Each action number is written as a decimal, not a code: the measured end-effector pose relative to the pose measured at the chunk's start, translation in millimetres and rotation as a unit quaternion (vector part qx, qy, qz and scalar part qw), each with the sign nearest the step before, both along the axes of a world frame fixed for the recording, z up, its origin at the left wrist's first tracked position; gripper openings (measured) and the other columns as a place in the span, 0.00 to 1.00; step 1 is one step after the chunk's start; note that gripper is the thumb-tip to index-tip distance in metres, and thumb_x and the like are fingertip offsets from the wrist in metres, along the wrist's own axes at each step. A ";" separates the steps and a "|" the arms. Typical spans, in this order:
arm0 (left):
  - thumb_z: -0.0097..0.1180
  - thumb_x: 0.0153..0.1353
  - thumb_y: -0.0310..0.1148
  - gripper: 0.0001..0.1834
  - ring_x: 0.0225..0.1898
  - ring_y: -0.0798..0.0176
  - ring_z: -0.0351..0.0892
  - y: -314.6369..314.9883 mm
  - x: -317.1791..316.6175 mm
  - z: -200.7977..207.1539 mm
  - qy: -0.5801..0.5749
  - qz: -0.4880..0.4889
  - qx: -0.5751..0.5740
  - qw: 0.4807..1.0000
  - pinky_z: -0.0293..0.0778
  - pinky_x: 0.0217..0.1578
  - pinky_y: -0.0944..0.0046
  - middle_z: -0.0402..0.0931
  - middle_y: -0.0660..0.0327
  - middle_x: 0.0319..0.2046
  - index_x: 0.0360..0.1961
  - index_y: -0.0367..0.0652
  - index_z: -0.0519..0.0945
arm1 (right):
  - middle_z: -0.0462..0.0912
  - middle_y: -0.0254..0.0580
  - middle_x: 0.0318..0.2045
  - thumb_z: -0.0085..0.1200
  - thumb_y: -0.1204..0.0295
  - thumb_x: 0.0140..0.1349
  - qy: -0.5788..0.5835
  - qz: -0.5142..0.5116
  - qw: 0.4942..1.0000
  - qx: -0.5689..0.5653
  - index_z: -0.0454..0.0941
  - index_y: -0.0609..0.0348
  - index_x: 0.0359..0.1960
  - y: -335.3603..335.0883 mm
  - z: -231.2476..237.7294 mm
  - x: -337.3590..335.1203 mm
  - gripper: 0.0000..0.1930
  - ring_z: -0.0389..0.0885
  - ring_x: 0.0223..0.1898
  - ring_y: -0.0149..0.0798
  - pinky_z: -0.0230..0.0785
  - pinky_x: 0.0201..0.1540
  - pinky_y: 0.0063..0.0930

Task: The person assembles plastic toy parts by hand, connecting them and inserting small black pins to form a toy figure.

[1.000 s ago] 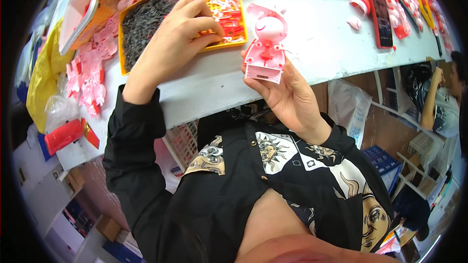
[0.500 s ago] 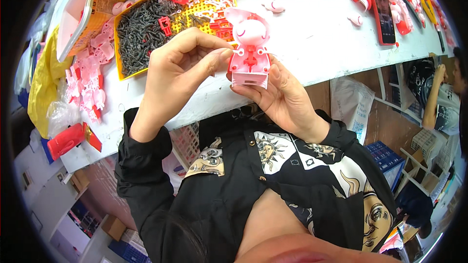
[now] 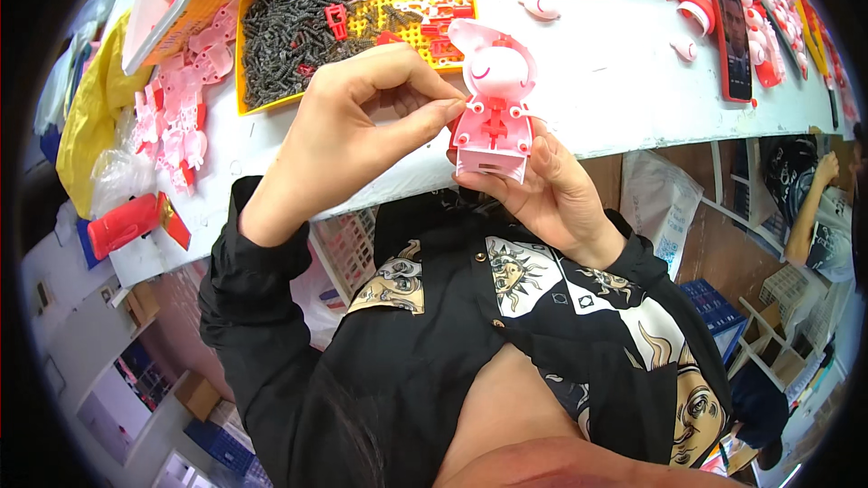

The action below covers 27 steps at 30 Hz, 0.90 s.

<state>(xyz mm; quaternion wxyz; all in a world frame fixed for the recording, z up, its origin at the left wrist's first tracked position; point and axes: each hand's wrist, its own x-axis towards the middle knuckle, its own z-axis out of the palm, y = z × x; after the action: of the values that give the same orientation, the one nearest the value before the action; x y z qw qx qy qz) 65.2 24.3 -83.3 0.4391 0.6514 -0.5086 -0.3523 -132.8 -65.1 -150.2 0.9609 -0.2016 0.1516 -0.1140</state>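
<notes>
A pink and white plastic toy figure stands upright between my hands, its inside open toward me. A round pale head sits at its top under a pink shell. Red parts and small ringed ends show in the body. My right hand grips the body from below and the right, thumb along the edge. My left hand is closed in a pinch, thumb and forefinger touching the figure's left side by a ringed end. Whatever sits between those fingertips is hidden.
Beyond my left hand is a yellow tray of dark screw-like pieces, pink links and red parts. Pink shell pieces lie left of it. A red-cased phone rests at the right beside piled pink parts. The white table's near edge runs below my hands.
The figure and both hands appear slightly lower and farther right, as does the whole table scene. My grip on the figure and the left-hand pinch look the same.
</notes>
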 end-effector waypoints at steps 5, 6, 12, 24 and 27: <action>0.61 0.63 0.30 0.11 0.32 0.77 0.78 -6.2 35.3 15.8 0.133 -0.058 0.162 0.976 0.74 0.34 0.75 0.82 0.63 0.31 0.41 0.33 0.83 | 0.72 0.50 0.59 0.58 0.62 0.65 -0.063 0.011 0.996 0.063 0.62 0.62 0.64 -3.0 -3.8 -0.4 0.30 0.73 0.61 0.46 0.67 0.66 0.47; 0.60 0.64 0.32 0.12 0.34 0.76 0.78 -8.3 52.3 14.1 0.071 -0.033 0.144 0.986 0.74 0.36 0.74 0.82 0.64 0.32 0.42 0.33 0.83 | 0.72 0.51 0.59 0.58 0.62 0.66 -0.079 0.000 0.995 0.066 0.62 0.62 0.63 -3.2 -2.1 0.5 0.29 0.73 0.61 0.46 0.66 0.66 0.46; 0.61 0.63 0.31 0.10 0.34 0.72 0.78 -39.6 97.6 -25.5 -0.275 -0.004 0.050 0.960 0.72 0.36 0.72 0.82 0.65 0.34 0.41 0.34 0.83 | 0.71 0.53 0.60 0.55 0.67 0.68 -0.073 -0.028 0.992 0.101 0.62 0.62 0.63 -3.0 -2.1 2.7 0.25 0.71 0.62 0.48 0.63 0.69 0.47; 0.64 0.58 0.27 0.06 0.32 0.69 0.74 -46.8 71.4 -22.5 -0.339 -0.055 -0.002 0.939 0.70 0.34 0.69 0.75 0.63 0.34 0.36 0.38 0.83 | 0.63 0.60 0.66 0.53 0.63 0.68 -0.057 -0.021 0.997 0.047 0.53 0.62 0.69 -5.7 -5.0 3.9 0.33 0.65 0.67 0.50 0.62 0.69 0.44; 0.64 0.57 0.27 0.05 0.29 0.68 0.72 -46.5 73.6 -29.8 -0.320 -0.049 0.002 0.946 0.68 0.32 0.68 0.73 0.62 0.33 0.35 0.38 0.82 | 0.66 0.56 0.64 0.54 0.65 0.68 -0.066 -0.021 0.995 0.065 0.54 0.61 0.69 -7.8 -6.2 2.7 0.32 0.68 0.65 0.50 0.62 0.69 0.46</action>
<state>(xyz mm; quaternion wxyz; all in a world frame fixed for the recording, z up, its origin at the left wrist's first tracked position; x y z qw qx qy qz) 138.8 -22.2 -113.1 0.2341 0.7053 -0.6527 -0.1475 -130.1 -72.8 -156.3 0.9773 -0.1273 0.0991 -0.1374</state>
